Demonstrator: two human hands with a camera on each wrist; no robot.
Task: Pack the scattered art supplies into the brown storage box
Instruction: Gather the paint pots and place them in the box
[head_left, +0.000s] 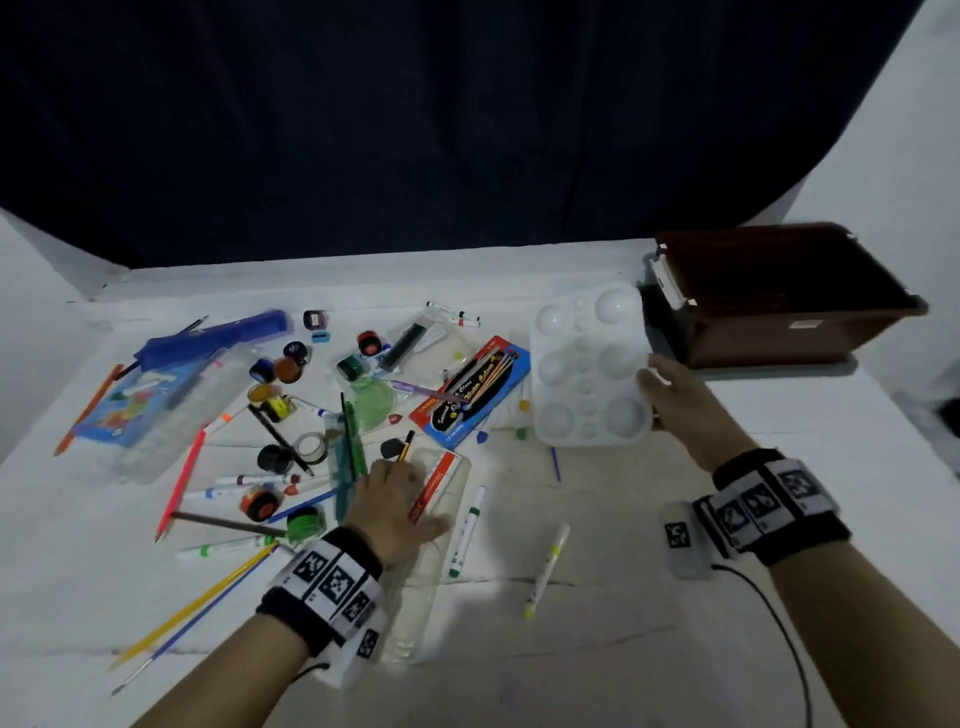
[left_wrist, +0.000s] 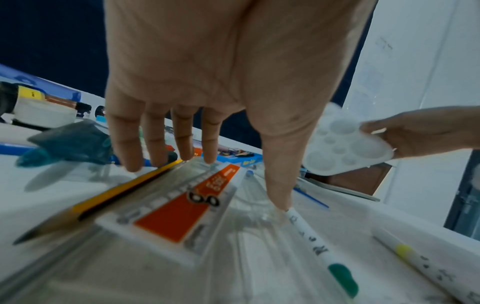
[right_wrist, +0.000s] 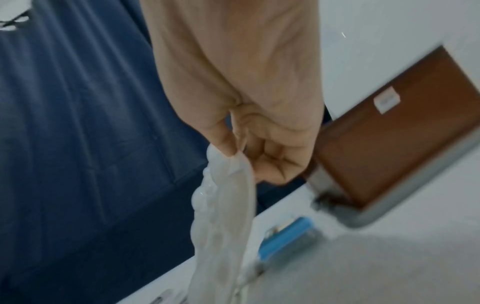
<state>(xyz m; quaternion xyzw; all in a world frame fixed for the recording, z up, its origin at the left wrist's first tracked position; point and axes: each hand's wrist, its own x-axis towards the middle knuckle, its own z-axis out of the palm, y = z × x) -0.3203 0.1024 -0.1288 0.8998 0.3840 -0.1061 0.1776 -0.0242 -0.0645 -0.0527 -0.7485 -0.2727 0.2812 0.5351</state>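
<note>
My right hand (head_left: 670, 397) grips the edge of a white plastic paint palette (head_left: 589, 364) and holds it tilted above the table, just left of the open brown storage box (head_left: 779, 296). In the right wrist view the thumb and curled fingers (right_wrist: 270, 162) pinch the palette's rim (right_wrist: 223, 205), with the box (right_wrist: 400, 133) behind. My left hand (head_left: 395, 499) lies with straight fingers (left_wrist: 179, 139) on a clear ruler set with an orange label (left_wrist: 182, 207), beside a yellow-black pencil (left_wrist: 109, 197). Pens, pencils and paint pots are scattered at the left.
A blue water-colour pencil box (head_left: 470, 389), a blue pencil case (head_left: 218, 332) and a clear packet (head_left: 171, 410) lie among the clutter. A green-tipped marker (head_left: 465, 530) and a yellow-tipped marker (head_left: 545, 569) lie in front. A dark curtain hangs behind the white table (head_left: 623, 623).
</note>
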